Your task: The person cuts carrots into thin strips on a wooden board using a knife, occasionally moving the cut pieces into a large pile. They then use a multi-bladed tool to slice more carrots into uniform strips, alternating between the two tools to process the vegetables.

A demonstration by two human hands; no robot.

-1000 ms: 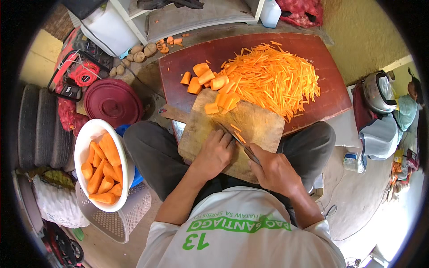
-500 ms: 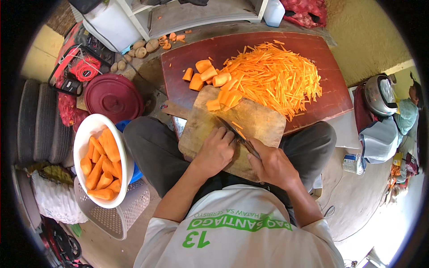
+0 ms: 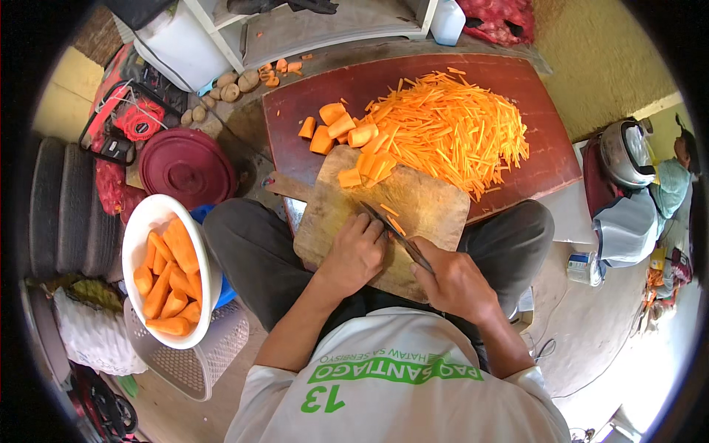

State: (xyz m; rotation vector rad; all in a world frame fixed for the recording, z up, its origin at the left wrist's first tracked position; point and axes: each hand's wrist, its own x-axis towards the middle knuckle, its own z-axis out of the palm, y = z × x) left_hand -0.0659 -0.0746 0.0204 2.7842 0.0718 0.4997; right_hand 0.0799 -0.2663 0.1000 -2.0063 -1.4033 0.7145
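My right hand (image 3: 456, 279) grips the handle of a knife (image 3: 399, 238), its dark blade pointing away and to the left over the wooden cutting board (image 3: 437, 198) on my lap. Against the blade's left side, the curled fingers of my left hand (image 3: 357, 249) press down on the board; whatever lies under them is hidden. A few thin carrot strips (image 3: 392, 219) rest just right of the blade. Flat carrot slices (image 3: 377, 164) lie at the board's far edge. Beyond it, carrot chunks (image 3: 334, 127) and a big heap of carrot sticks (image 3: 458, 122) cover part of the dark red table (image 3: 550, 159).
To my left, a white basin (image 3: 214, 269) of peeled carrots stands above a perforated plastic basket (image 3: 221, 347). Past it are a maroon lid (image 3: 185, 166) and stacked tires (image 3: 48, 207). Potatoes (image 3: 229, 92) lie by the far shelf (image 3: 325, 40). A rice cooker (image 3: 626, 155) is at the right.
The knife and right hand have shifted very slightly, with the blade still beside my left fingers. My left hand stays nearly in place. The whole view has moved a little.
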